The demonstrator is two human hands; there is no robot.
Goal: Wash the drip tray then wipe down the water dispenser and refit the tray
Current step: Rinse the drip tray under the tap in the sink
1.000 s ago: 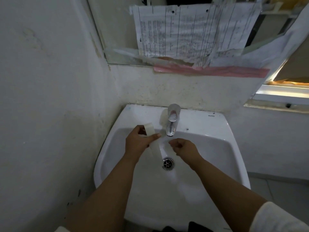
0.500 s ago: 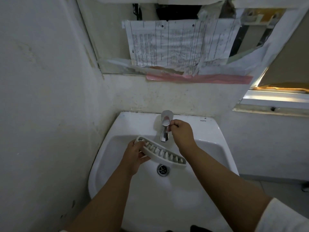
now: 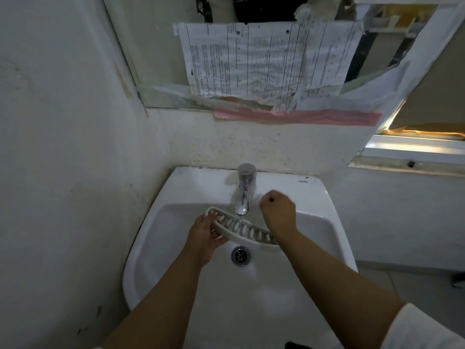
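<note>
The drip tray is a long white slotted plastic piece. It is held slanted over the white sink, right under the spout of the chrome tap. My left hand grips the tray's left end. My right hand hovers to the right of the tap with its fingers curled into a loose fist and nothing in it; its wrist hides the tray's right end. Whether water is running cannot be told.
The drain lies just below the tray. A rough white wall stands close on the left. Taped papers cover a mirror above the sink. A window ledge is at the right.
One second ago both hands held the tray low in the sink. My right hand then went up to the tap and has now come off it to the right. The left hand keeps the tray under the spout.
</note>
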